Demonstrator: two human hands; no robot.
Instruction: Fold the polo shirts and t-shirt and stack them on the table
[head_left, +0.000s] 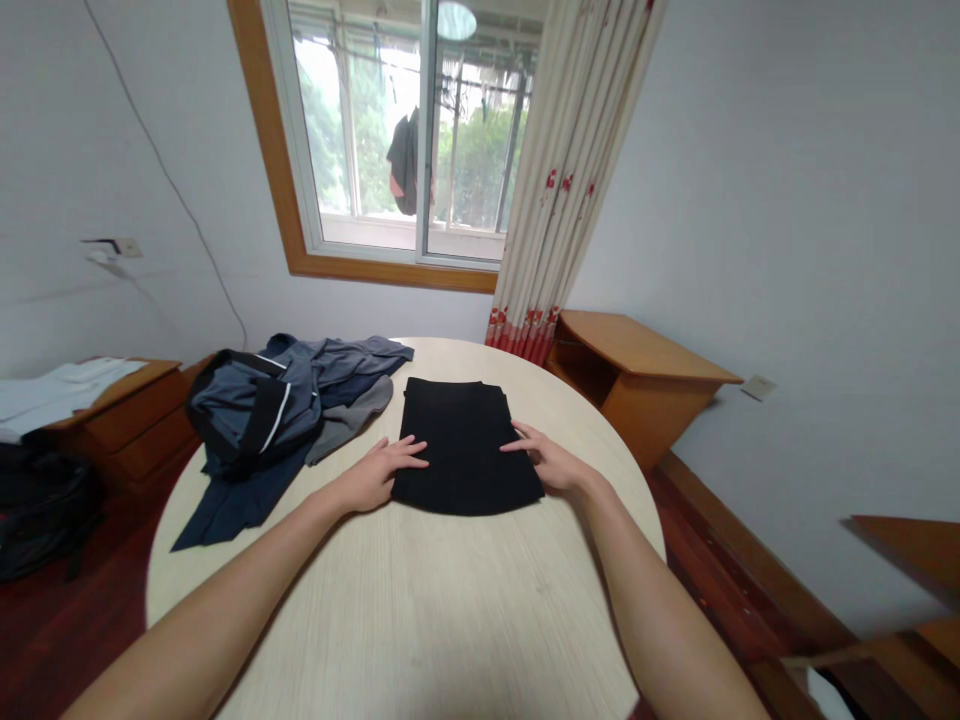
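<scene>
A folded black garment [461, 440] lies flat near the middle of a round light-wood table [420, 620]. My left hand [379, 470] rests on the table with its fingers stretched out, the tips touching the garment's left edge. My right hand [546, 458] lies flat on the garment's right edge, fingers extended. Neither hand grips anything.
A heap of grey and dark-blue clothes [277, 410] lies on the table's left side. Behind stand a low wooden cabinet [634, 375] on the right and a dresser [112, 410] with white cloth on the left. Window and curtain [562, 180] at the back.
</scene>
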